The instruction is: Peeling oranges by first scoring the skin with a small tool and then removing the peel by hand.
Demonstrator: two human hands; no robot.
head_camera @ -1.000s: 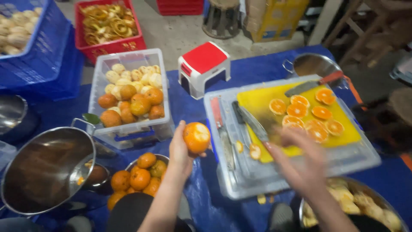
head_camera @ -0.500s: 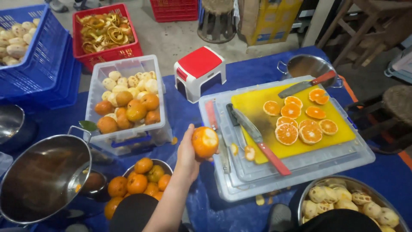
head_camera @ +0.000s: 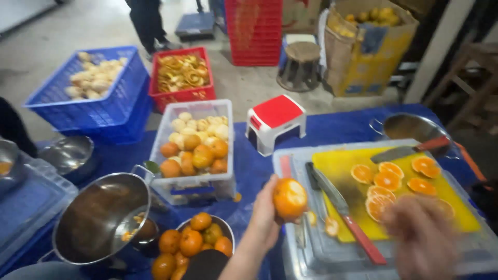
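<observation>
Counter (head_camera: 259, 171) under a blue cloth, crowded w/ fruit gear. Left hand (head_camera: 267, 212) grips a partly peeled orange (head_camera: 289, 198), held up just left of the grey tray (head_camera: 321, 249). Right hand (head_camera: 425, 238) is blurred over the tray's right side; can't tell if it's clenched or loose, nothing seen in it. On the tray: yellow cutting board (head_camera: 342, 166) w/ orange halves (head_camera: 389, 180) cut side up, a red-handled knife (head_camera: 345, 212) along its left edge, a second knife (head_camera: 410, 150) at the top. Near left: steel pot (head_camera: 98, 218), steel bowl of whole oranges (head_camera: 194, 241), clear bin (head_camera: 194, 148) of peeled and unpeeled fruit. Small red-top step stool (head_camera: 275, 122) sits mid-counter. Beyond, on concrete floor: blue crate (head_camera: 98, 98) of peeled fruit, red crate (head_camera: 181, 78) of peels, cardboard box (head_camera: 368, 46), round stool (head_camera: 302, 65).
</observation>
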